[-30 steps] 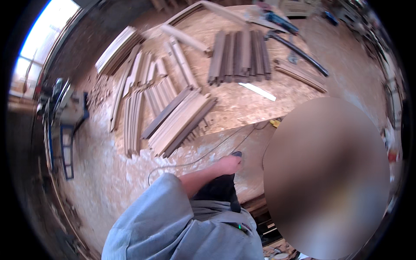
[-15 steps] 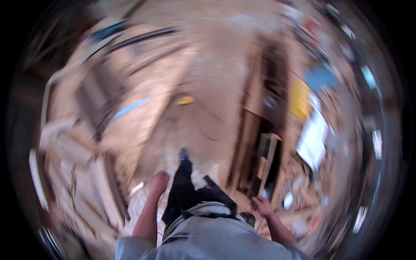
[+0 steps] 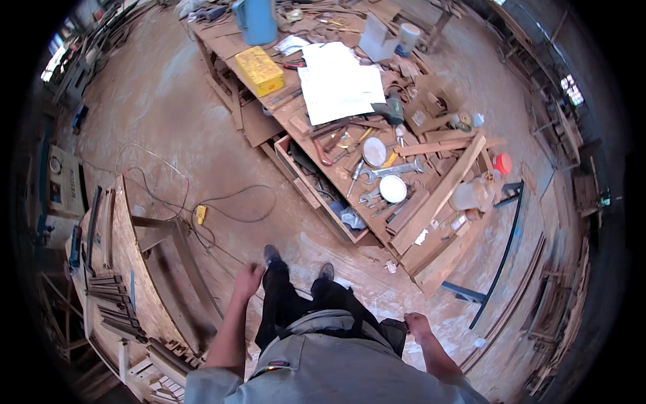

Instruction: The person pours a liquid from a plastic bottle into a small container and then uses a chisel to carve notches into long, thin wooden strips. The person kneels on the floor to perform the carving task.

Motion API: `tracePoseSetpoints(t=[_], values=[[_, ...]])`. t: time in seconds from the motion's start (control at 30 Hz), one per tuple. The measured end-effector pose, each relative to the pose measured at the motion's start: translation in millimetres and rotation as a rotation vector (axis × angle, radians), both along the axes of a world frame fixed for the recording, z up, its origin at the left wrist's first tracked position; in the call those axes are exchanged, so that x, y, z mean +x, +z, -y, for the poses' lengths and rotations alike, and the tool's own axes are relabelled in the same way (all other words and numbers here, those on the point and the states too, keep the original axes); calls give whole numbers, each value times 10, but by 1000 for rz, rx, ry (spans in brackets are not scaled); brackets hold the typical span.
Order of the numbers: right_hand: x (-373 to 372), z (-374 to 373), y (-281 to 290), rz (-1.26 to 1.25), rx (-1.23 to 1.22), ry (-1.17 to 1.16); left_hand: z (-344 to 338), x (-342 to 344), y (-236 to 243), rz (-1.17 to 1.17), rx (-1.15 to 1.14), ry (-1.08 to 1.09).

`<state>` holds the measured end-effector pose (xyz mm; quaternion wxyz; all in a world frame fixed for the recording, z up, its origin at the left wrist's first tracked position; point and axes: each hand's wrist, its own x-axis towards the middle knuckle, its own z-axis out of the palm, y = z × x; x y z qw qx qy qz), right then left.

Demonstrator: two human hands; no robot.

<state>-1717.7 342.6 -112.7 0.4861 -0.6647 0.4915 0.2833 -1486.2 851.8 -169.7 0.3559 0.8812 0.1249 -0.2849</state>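
My left hand (image 3: 251, 279) hangs by my black trousers (image 3: 279, 303), fingers curled together, nothing visible in it. My right hand (image 3: 417, 325) is low, just beside a black flat-sided object (image 3: 394, 334); can't tell if those fingers clamp it or only brush it. Ahead: brown wooden workbench (image 3: 286, 111), wooden drawer (image 3: 307, 191) open, presumably for access. White paper sheets (image 3: 340, 87) lie flat, likely for reading; silver steel wrenches (image 3: 393, 172) sit near 2 white round tubs (image 3: 392, 189), probably for quick reach.

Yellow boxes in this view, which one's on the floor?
The small yellow box, ahead and to the left of the left hand; the larger yellow box sits on the cluttered workbench.
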Motion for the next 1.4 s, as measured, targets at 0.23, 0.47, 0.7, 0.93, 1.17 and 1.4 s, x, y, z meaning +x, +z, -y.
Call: tracePoseSetpoints(t=[0.23, 0.47, 0.7, 0.93, 1.17, 1.4], values=[[-817, -60, -113, -34, -53, -428, 1414, 2076, 637, 206, -469, 145], [-1386, -761, -186, -231, -416, 449, 1989, 4393, 402, 205, -432, 253], [-206, -1696, 486, -289, -23, -723, 2270, 5657, -112, 125, -271, 186], [514, -2091, 851, -320, -45, -668, 2427, 5910, 24, -85, -743, 332], [669, -2232, 821, -324, -41, -742, 2625, 6211, 126, -388, -737, 255], [528, -2257, 636, -314, 21, -913, 2830, 6348, 247, -308, -721, 241]])
